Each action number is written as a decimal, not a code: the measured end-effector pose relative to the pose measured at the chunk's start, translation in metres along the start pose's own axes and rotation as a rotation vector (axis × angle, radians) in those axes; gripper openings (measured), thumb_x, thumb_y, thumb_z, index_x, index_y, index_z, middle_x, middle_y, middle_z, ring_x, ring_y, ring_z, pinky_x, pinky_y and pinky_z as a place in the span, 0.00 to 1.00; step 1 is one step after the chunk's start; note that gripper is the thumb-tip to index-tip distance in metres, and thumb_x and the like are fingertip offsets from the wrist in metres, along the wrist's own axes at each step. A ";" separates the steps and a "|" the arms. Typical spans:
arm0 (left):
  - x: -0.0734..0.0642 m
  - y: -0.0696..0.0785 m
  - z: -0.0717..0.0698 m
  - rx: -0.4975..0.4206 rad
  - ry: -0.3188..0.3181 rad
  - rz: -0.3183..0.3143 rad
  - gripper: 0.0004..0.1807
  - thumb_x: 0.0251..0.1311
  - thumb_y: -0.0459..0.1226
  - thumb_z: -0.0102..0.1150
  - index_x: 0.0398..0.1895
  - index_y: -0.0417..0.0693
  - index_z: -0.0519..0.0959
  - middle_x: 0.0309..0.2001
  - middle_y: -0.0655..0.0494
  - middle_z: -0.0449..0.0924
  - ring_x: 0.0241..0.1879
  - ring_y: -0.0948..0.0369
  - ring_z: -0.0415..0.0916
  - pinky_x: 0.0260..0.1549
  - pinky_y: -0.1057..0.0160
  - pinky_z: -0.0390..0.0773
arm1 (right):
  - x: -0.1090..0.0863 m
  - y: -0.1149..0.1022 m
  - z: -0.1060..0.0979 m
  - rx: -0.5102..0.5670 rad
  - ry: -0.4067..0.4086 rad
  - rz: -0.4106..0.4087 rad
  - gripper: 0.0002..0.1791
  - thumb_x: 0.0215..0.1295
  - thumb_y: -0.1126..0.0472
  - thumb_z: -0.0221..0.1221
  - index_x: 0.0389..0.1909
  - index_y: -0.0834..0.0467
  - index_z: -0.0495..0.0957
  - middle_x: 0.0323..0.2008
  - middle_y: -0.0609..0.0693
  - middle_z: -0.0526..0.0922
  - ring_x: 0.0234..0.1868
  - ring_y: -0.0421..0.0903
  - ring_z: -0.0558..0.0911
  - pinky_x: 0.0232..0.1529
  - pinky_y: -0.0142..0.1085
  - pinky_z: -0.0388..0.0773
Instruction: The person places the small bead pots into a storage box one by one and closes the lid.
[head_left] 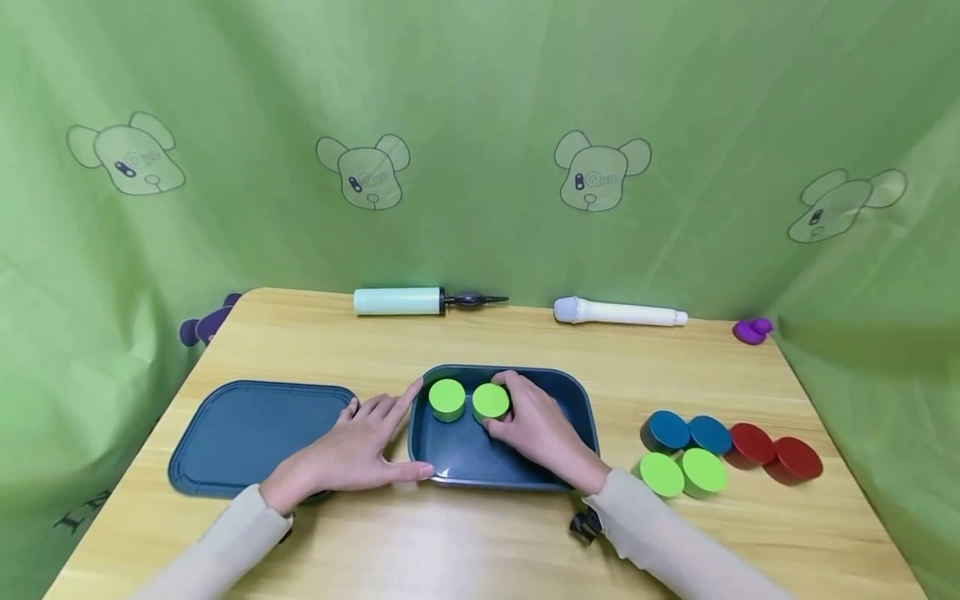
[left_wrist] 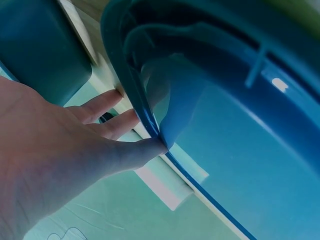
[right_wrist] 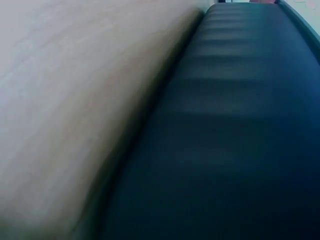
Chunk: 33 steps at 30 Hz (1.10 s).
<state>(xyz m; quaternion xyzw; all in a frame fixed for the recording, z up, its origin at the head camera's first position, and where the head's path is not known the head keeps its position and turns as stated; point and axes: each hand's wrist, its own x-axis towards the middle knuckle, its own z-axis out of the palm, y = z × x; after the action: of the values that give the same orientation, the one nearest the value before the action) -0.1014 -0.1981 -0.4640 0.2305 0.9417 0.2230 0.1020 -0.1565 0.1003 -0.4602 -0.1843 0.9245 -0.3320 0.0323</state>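
Observation:
In the head view a dark blue box (head_left: 468, 458) stands at the table's middle, with a green round block (head_left: 447, 400) in its far left corner. My right hand (head_left: 543, 425) reaches over the near right side and grips a second green block (head_left: 491, 402) just right of the first. Spread fingers of my left hand (head_left: 352, 450) rest at the box's left rim, thumb near the front corner. The left wrist view shows a fingertip of that hand (left_wrist: 65, 145) against the rim (left_wrist: 155, 132). The right wrist view shows only the box's outer wall (right_wrist: 225, 125); the right hand is out of it.
Left lies a blue lid (head_left: 255, 433), partly under the left hand. At right sit green (head_left: 703, 473), blue (head_left: 666, 431) and red blocks (head_left: 793, 460). Along the back are a pale hand pump (head_left: 399, 301), a white microphone (head_left: 626, 312) and a purple knob-shaped piece (head_left: 752, 331).

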 end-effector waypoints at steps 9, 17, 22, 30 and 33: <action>0.001 0.002 -0.004 -0.001 -0.002 -0.015 0.64 0.65 0.77 0.57 0.92 0.67 0.34 0.80 0.37 0.63 0.79 0.36 0.58 0.73 0.21 0.44 | 0.002 0.003 0.000 0.019 0.015 -0.010 0.29 0.64 0.63 0.77 0.63 0.62 0.76 0.41 0.50 0.80 0.34 0.43 0.79 0.37 0.40 0.79; 0.000 0.004 -0.003 0.006 -0.007 -0.017 0.65 0.65 0.77 0.57 0.92 0.66 0.34 0.80 0.38 0.63 0.79 0.36 0.59 0.73 0.21 0.45 | -0.001 0.009 0.002 0.049 0.042 -0.033 0.31 0.63 0.62 0.77 0.64 0.63 0.75 0.40 0.49 0.80 0.33 0.40 0.80 0.34 0.36 0.80; 0.000 0.005 -0.002 0.003 -0.011 -0.017 0.65 0.65 0.77 0.57 0.92 0.67 0.34 0.80 0.37 0.63 0.79 0.36 0.58 0.73 0.21 0.45 | -0.004 0.001 -0.001 0.069 0.011 0.019 0.32 0.65 0.62 0.76 0.66 0.63 0.75 0.44 0.52 0.82 0.35 0.41 0.83 0.37 0.38 0.83; 0.000 0.004 -0.002 0.002 -0.011 -0.019 0.64 0.65 0.77 0.57 0.92 0.68 0.33 0.80 0.38 0.63 0.79 0.36 0.58 0.74 0.21 0.45 | -0.002 -0.002 -0.001 0.102 0.002 0.029 0.32 0.66 0.64 0.75 0.68 0.63 0.75 0.56 0.57 0.83 0.39 0.41 0.85 0.40 0.38 0.84; 0.000 0.004 -0.002 0.003 -0.009 -0.021 0.64 0.65 0.77 0.57 0.92 0.69 0.33 0.80 0.39 0.64 0.79 0.37 0.58 0.74 0.22 0.44 | -0.003 -0.005 -0.004 0.117 -0.009 0.043 0.31 0.67 0.64 0.75 0.69 0.63 0.75 0.58 0.58 0.82 0.39 0.41 0.85 0.42 0.38 0.85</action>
<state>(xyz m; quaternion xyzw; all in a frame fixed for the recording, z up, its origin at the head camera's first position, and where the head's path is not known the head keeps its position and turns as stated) -0.1008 -0.1957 -0.4610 0.2217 0.9439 0.2194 0.1085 -0.1533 0.1001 -0.4546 -0.1635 0.9071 -0.3839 0.0543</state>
